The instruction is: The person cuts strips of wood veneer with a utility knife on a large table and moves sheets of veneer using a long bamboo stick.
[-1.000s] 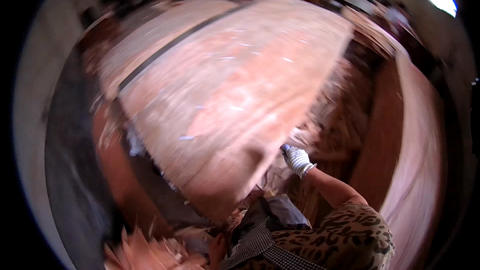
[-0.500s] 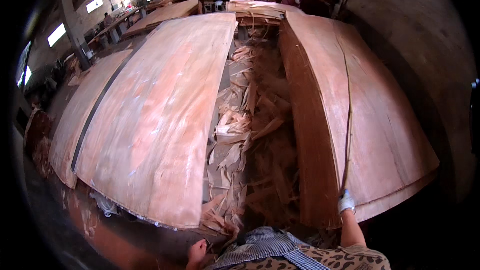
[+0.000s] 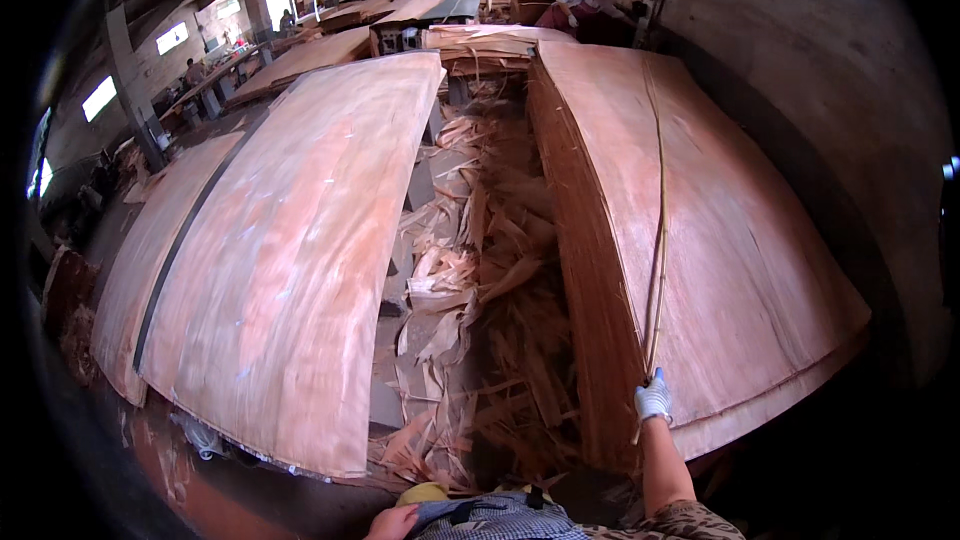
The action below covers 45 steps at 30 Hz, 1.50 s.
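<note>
My right hand [image 3: 653, 399], in a white glove, is shut on the near end of a long thin strip of veneer [image 3: 660, 210]. The strip runs away from me across the top of a tall stack of reddish veneer sheets [image 3: 740, 270] on the right. My left hand [image 3: 393, 522] shows only at the bottom edge, bare, near my checked clothing; I cannot tell if it holds anything. A second large veneer sheet [image 3: 300, 250] lies on a stack at the left.
Torn veneer scraps [image 3: 480, 300] fill the gap between the two stacks. A concrete wall [image 3: 820, 70] runs along the right. More stacks [image 3: 300, 55] and people at work [image 3: 590, 0] stand at the far end, with windows on the left.
The view has swung from the left sheet to both stacks. My right hand has moved to the right stack's near edge and now grips the thin strip.
</note>
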Each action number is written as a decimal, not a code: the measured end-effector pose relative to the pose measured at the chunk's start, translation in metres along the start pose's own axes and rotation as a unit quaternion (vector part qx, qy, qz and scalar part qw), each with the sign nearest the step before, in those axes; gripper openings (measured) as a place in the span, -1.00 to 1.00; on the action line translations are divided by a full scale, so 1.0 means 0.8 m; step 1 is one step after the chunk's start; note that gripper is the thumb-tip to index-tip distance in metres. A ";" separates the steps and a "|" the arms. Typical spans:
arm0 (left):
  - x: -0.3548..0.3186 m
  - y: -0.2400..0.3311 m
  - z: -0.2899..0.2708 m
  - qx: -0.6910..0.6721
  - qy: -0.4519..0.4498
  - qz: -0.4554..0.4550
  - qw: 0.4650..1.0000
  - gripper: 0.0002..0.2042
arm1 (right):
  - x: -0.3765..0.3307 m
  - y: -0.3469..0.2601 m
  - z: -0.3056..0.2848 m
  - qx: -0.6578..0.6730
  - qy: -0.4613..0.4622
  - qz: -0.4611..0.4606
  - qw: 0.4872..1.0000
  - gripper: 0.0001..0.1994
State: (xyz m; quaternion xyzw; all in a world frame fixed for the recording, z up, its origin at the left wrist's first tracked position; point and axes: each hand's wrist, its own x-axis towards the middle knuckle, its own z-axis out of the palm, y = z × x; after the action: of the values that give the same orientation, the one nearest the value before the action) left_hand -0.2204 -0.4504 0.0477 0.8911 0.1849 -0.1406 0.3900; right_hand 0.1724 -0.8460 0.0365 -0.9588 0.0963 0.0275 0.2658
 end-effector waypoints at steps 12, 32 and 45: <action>-0.094 -0.245 -0.117 -0.062 0.059 -0.079 0.993 -0.67 | -0.212 -0.168 0.099 0.564 0.026 0.121 0.817 -0.79; -0.220 -0.567 -0.487 -0.063 0.234 -0.087 0.966 -0.72 | -0.616 -0.669 0.370 0.476 -0.265 -0.102 0.832 -0.64; -0.171 -0.741 -0.709 -0.110 0.403 -0.055 0.907 -0.76 | -0.749 -0.837 0.524 0.284 -0.516 -0.096 0.802 -0.75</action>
State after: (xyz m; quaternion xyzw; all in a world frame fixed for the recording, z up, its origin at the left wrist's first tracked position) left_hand -0.5421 0.3149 0.0927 0.8120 0.3889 0.2303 0.3693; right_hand -0.2817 0.0341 0.0769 -0.6889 -0.1445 0.4642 0.5377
